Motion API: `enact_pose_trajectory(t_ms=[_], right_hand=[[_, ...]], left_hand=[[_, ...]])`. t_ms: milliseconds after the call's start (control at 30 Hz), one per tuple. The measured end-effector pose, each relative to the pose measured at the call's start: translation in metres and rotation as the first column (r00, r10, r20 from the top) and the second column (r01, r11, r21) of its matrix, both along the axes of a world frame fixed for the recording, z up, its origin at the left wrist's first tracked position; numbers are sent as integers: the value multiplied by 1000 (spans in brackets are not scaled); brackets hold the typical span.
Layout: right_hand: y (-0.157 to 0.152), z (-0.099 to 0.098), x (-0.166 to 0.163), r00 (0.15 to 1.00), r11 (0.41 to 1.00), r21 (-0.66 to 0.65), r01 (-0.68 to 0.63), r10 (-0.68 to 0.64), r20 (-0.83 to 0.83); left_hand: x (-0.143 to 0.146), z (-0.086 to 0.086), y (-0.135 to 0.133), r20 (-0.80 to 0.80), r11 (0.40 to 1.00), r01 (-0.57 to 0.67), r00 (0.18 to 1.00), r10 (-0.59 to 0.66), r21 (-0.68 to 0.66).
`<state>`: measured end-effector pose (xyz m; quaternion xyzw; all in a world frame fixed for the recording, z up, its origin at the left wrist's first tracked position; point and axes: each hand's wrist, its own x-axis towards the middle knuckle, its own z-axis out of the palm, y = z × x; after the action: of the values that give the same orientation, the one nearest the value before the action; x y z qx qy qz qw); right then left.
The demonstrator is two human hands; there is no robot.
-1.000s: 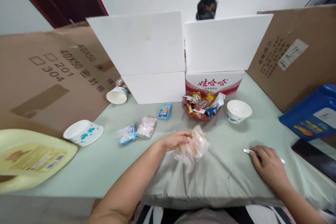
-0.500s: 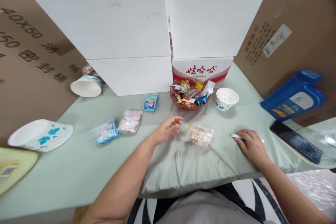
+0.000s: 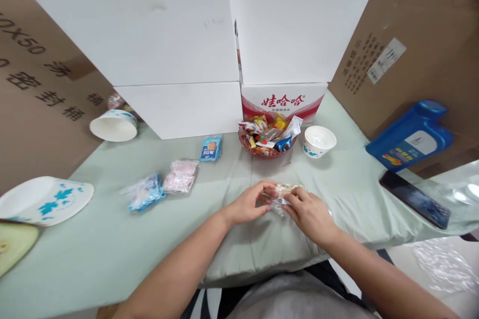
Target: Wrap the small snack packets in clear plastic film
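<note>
A clear-wrapped snack packet point(image 3: 287, 188) with pale yellowish contents lies on the cloth near the table's front edge. My left hand point(image 3: 249, 203) curls at its left end, fingertips and thumb closed on the wrapper. From the right, my right hand point(image 3: 311, 213) covers part of the packet, fingers bent downward. A small white object point(image 3: 285, 202) shows at its fingertips; the rest of it is hidden and its kind is unclear. Behind the packet stands a reddish bowl point(image 3: 245, 147) full of assorted wrapped snacks, and a white paper bowl point(image 3: 319, 142) with blue leaves is beside it.
Left of my hands lie a pink packet point(image 3: 181, 176), a blue-and-clear packet point(image 3: 146, 193) and a small blue packet point(image 3: 210, 148). A phone point(image 3: 415, 199) and blue bottle point(image 3: 411, 134) are right. Tipped paper bowls point(image 3: 63, 202) lie left; boxes point(image 3: 179, 109) wall the back.
My right hand has moved left from the bare cloth to the packet, carrying the small white object. My left hand has moved slightly right and closed on the packet's end.
</note>
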<state>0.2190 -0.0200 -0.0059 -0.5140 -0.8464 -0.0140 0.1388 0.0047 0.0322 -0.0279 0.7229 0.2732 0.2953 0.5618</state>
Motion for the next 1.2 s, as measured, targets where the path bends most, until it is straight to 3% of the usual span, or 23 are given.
enact_pose_trajectory(t_ms=[167,267,367,433,567,700,800,867,967,1033,1067,1133,1200], right_hand=[[7,-13,55,984,987,5,162,-162,68],[14,-25,96,959,963,21,268,-269,94],[15,-28,107,950,944,115,309,-313,16],[12,-23,94,961,951,161,264,-246,-124],[8,-9,46,960,998,52,-40,52,-274],[16,-8,25,945,997,-34,-64,50,-323],[19,-2,32,927,994,-33,-102,83,-365],[14,7,39,909,979,-36,-202,174,-379],[-2,23,45,864,880,-185,-437,353,-360],[-14,29,47,844,785,-335,-522,418,-335],[-19,30,48,849,755,-394,-524,423,-317],[-26,28,50,873,737,-469,-488,402,-276],[-29,24,52,904,744,-513,-427,363,-226]], left_hand=[[1,2,-1,-183,973,31,983,12,229],[7,0,-5,-231,898,53,971,56,438],[13,-3,-7,-143,815,-23,981,129,579],[13,-4,-8,-59,819,-116,982,180,562],[4,-4,-3,-10,894,-318,941,338,316],[-14,0,9,2,877,-427,899,438,220],[-27,8,21,-163,882,-350,895,414,316],[-32,13,26,-263,860,-267,876,405,434],[-35,22,26,-145,804,-273,904,402,528],[-35,30,21,-30,824,-287,938,344,488],[-34,34,17,-28,861,-243,958,285,447],[-31,42,6,-162,940,-33,982,93,341],[-26,49,-7,-412,945,227,904,-115,234]])
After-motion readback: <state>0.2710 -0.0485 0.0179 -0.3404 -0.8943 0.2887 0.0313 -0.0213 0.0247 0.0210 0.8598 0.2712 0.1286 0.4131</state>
